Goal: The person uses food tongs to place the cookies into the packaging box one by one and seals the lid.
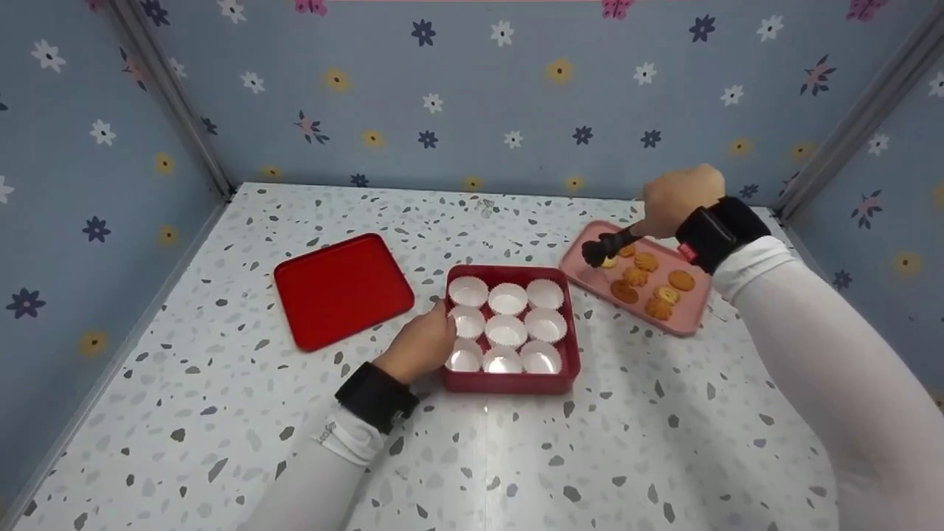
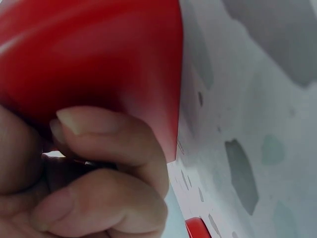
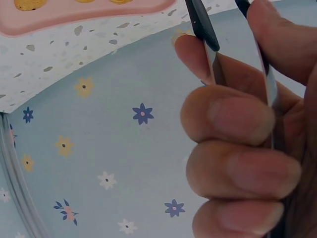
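Observation:
My left hand [image 1: 417,343] grips the left wall of a square red box [image 1: 509,383]. In the left wrist view its curled fingers [image 2: 114,144] lie against the box's red side [image 2: 109,54]. White fluted paper cups [image 1: 507,299] fill the box in rows, with nothing seen inside them. My right hand [image 1: 682,199] holds black-tipped tongs [image 1: 619,242], fingers wrapped round the metal arms [image 3: 268,89]. The tong tips hang over the far left part of a pink tray [image 1: 689,317], overlapping a pale cookie there. Several golden cookies [image 1: 636,276] of different shapes lie on that tray.
A shallow red tray or lid [image 1: 343,291] lies on the table left of the box. Flower-patterned panels [image 1: 472,96] enclose the speckled table [image 1: 590,457] at the back and both sides, with metal posts [image 1: 177,103] at the corners.

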Available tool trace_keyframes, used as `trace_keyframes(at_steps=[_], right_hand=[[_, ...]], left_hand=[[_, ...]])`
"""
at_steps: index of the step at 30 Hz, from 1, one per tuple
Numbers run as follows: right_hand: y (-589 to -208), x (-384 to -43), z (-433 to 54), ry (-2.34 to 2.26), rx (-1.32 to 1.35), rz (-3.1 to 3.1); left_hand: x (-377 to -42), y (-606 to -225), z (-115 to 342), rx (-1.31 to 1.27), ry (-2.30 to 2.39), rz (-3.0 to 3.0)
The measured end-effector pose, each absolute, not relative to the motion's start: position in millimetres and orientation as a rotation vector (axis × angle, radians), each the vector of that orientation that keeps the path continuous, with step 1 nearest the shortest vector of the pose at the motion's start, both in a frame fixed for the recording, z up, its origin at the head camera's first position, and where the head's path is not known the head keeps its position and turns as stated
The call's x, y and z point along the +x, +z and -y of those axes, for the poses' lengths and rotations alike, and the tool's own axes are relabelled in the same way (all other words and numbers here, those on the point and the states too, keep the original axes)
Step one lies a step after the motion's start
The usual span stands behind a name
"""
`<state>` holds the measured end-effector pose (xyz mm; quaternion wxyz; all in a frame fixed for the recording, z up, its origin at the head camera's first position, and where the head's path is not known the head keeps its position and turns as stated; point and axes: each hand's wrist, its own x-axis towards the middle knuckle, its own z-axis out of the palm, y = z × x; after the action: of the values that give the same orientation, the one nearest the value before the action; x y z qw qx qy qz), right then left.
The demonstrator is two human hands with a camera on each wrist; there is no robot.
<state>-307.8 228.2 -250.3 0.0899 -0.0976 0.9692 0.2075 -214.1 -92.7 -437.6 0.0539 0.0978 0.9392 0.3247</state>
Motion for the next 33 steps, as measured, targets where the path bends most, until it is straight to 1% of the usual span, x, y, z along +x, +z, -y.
trace_keyframes(at_steps=[7, 11, 18, 25, 28, 33], right_hand=[[-231, -290, -219, 0.465, -0.327, -2.911], [-233, -276, -209, 0.415, -0.407, -2.928], [-275, -258, -186, 0.26, -0.723, -3.036], [-321, -254, -172, 0.149, -1.098, -3.189], [-336, -255, -165, 0.168, -1.114, -3.211], [-349, -253, -154, 0.167, -0.946, -3.164]], left_hand=[[-214, -435, 93, 0.283, 0.971, -2.844], [-215, -436, 92, 0.307, 0.958, -2.87], [-214, -439, 92, 0.279, 0.942, -2.867], [-214, -439, 92, 0.275, 0.949, -2.856], [-215, -438, 92, 0.249, 0.944, -2.836], [-216, -438, 92, 0.212, 0.933, -2.804]])
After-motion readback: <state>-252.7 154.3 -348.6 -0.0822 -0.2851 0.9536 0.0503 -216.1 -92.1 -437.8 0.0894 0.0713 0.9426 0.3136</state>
